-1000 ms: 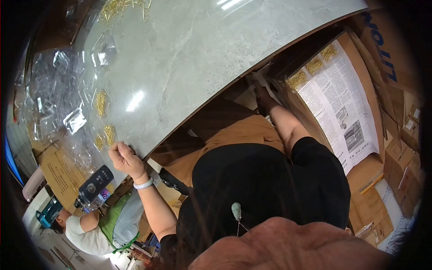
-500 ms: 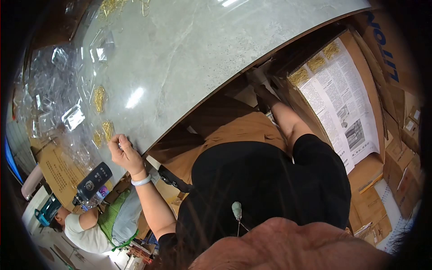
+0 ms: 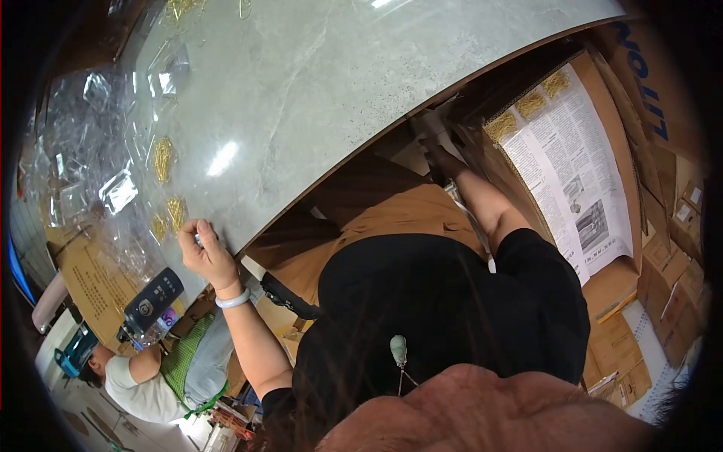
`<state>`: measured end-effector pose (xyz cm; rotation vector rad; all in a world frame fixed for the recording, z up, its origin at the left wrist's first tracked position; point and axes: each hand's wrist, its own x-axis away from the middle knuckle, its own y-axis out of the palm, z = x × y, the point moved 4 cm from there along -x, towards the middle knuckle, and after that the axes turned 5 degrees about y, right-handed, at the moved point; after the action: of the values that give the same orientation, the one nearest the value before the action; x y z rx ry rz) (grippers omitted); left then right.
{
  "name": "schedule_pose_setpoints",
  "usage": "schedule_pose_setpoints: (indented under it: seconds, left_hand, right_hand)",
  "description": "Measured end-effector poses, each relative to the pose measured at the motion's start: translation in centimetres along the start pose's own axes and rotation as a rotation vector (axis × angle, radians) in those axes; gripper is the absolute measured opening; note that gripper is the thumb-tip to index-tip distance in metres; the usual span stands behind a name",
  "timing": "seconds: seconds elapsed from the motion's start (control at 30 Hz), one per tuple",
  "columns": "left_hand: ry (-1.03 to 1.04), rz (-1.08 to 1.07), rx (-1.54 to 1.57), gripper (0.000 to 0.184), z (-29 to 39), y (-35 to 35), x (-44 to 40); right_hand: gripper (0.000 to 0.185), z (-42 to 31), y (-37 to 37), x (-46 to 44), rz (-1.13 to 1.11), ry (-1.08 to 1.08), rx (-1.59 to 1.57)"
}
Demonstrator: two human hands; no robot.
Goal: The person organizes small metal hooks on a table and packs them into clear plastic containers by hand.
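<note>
My left hand, with a pale bangle on its wrist, rests at the table edge. Its fingers are curled together, and a small greyish spot shows between them that is too small to name. Right beside those fingertips lies a clear bag of gold-coloured pieces, with another gold bundle farther along the table. My right hand hangs low in the shadow beneath the table edge, close to a cardboard box; its fingers are too dark to make out.
Many clear plastic bags cover the left of the grey table. A dark bottle stands near its edge. On my right, a cardboard box holds a printed sheet and gold bundles. Another person sits at lower left.
The view has shifted slightly. My left hand stays curled at the table edge, its fingers a little differently bent. My right arm remains lowered beside the box.
</note>
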<state>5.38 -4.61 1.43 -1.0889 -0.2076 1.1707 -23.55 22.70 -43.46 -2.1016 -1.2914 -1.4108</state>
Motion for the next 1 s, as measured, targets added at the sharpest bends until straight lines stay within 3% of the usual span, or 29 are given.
schedule_pose_setpoints:
  seconds: [0.13, 0.27, 0.33, 0.43, 0.6, 0.77, 0.87, 0.93, 1.0]
  left_hand:
    - [-0.035, 0.006, 0.018, 0.021, -0.8, 0.0, 0.2]
    - [-0.007, 0.002, 0.005, 0.021, -0.2, 0.1, 0.0]
    - [0.008, -0.008, -0.013, 0.021, 0.0, 0.0, -0.1]
    - [0.001, -0.005, 0.002, 0.021, -0.2, 0.0, 0.0]
    - [0.02, 0.007, -0.004, 0.021, 0.0, 0.1, -0.1]
    - [0.011, 0.014, 0.033, 0.022, 0.5, 0.2, -0.1]
    - [-0.001, 0.009, 0.027, 0.022, 0.5, 0.2, 0.0]
    - [-0.023, 0.003, 0.019, 0.022, 0.6, 0.2, 0.0]
    - [0.041, 0.026, -0.01, 0.022, 0.7, 0.3, -0.1]
  right_hand:
    - [0.089, 1.4, -0.8, -1.9, 0.125, 0.025, -0.002]
    - [0.098, 0.8, -2.9, 0.3, 0.279, 0.035, 0.489]
    - [0.095, 4.6, -5.3, -4.0, 0.244, 0.102, 0.518]
    - [0.086, 3.7, -5.3, -1.7, 0.19, 0.218, 0.452]
    - [0.079, -1.7, -2.7, 1.4, 0.245, 0.028, 0.771]
    - [0.076, -0.5, -4.3, -3.0, 0.444, -0.272, 0.439]
    - [0.079, 0.9, -5.4, -4.2, 0.499, -0.398, 0.629]
    - [0.083, -1.9, -3.4, -0.4, 0.628, -0.297, 0.499]
    - [0.087, -3.7, -2.3, 1.5, 0.409, -0.116, 0.491]
